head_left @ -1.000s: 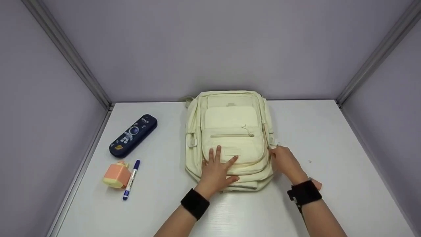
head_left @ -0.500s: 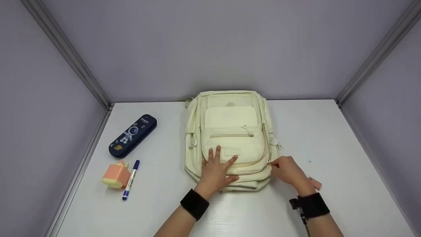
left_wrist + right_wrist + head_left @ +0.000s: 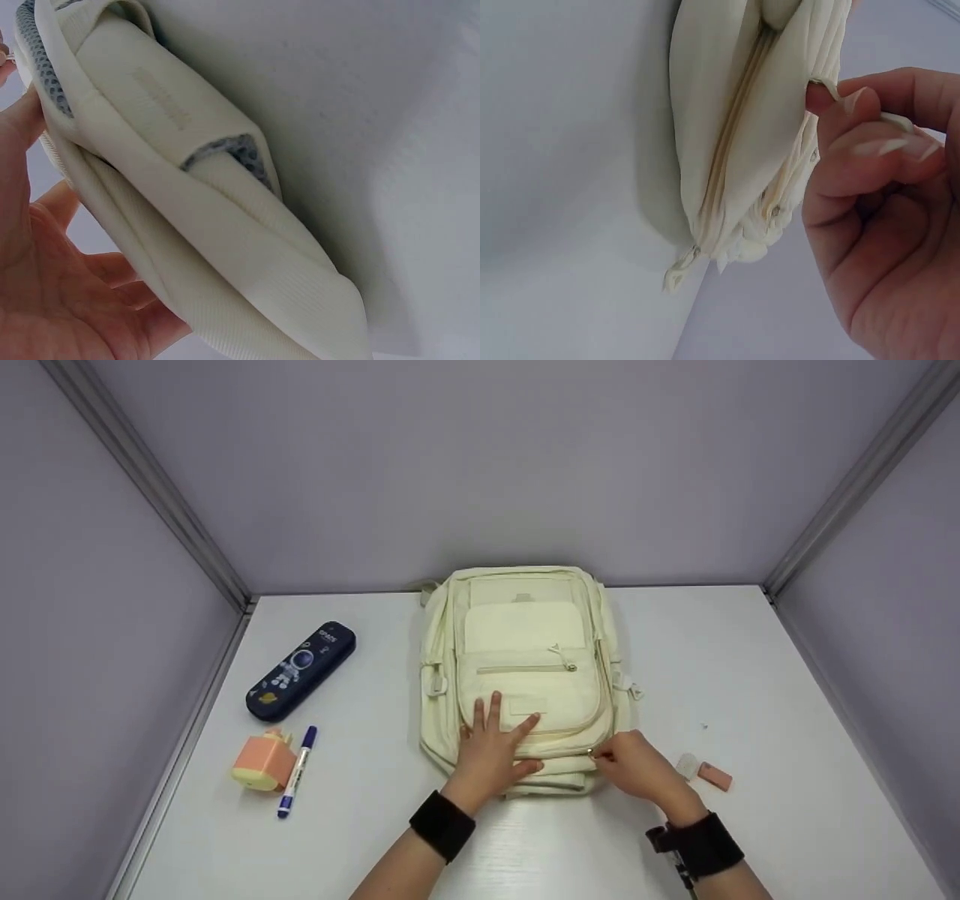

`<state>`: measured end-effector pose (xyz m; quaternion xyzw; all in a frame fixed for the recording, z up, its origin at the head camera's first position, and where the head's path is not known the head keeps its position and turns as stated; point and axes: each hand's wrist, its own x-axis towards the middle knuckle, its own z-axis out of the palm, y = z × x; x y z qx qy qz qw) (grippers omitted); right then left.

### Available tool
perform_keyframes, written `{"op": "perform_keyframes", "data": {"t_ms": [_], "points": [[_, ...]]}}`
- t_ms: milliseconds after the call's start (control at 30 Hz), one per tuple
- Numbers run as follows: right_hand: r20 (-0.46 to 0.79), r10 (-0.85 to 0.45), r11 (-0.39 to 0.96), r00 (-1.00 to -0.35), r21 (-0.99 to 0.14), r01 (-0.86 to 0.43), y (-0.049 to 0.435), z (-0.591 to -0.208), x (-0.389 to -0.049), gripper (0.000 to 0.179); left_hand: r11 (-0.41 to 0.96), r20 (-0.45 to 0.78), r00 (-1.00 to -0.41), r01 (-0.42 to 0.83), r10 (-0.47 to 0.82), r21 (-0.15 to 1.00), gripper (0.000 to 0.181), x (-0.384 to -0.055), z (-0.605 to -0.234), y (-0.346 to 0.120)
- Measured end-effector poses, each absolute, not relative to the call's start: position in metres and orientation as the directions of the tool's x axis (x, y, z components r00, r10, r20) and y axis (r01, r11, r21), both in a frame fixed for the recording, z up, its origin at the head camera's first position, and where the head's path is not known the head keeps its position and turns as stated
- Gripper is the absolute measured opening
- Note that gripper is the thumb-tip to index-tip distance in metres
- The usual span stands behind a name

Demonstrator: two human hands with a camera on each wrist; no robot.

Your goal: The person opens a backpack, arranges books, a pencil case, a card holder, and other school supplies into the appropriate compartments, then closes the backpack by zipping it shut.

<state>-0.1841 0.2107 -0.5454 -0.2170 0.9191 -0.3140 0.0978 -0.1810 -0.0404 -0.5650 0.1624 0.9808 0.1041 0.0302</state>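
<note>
A cream backpack (image 3: pixel 525 630) lies flat on the white table, its front pockets facing up. My left hand (image 3: pixel 489 754) rests on its lower front with the fingers spread; the left wrist view has the same hand (image 3: pixel 67 277) against the bag's cream fabric (image 3: pixel 202 225). At the bag's lower right corner my right hand (image 3: pixel 637 765) pinches a zipper pull (image 3: pixel 591 752). In the right wrist view a cream pull cord (image 3: pixel 896 120) runs between the curled fingers of this hand (image 3: pixel 892 195). Another zipper pull (image 3: pixel 571 667) lies on the front pocket.
Left of the bag lie a navy pencil case (image 3: pixel 301 671) with an astronaut print, an orange-and-yellow pencil sharpener-like box (image 3: pixel 264 761) and a blue-capped marker (image 3: pixel 298 772). On the right lie a pink eraser-like block (image 3: pixel 715 777) and a small whitish translucent piece (image 3: pixel 687 766). Walls enclose the table.
My right hand has drawn the zipper pull down the bag's right side and around to the lower right corner. The left hand has stayed in place on the backpack.
</note>
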Motion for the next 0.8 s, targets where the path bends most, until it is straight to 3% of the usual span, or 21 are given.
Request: {"op": "perform_keyframes", "data": {"t_ms": [400,800], "points": [[-0.016,-0.514,0.668,-0.858,-0.634,-0.389,0.17,-0.543,-0.173,0.015,0.932,-0.016,-0.948,0.308,0.317,0.192,0.074,-0.181,-0.569,-0.04],[0.03,-0.546,0.635,-0.837,-0.637,-0.437,0.142,-0.545,-0.168,0.017,0.934,0.043,-0.945,0.326,0.323,0.145,0.073,-0.179,-0.572,-0.041]]}}
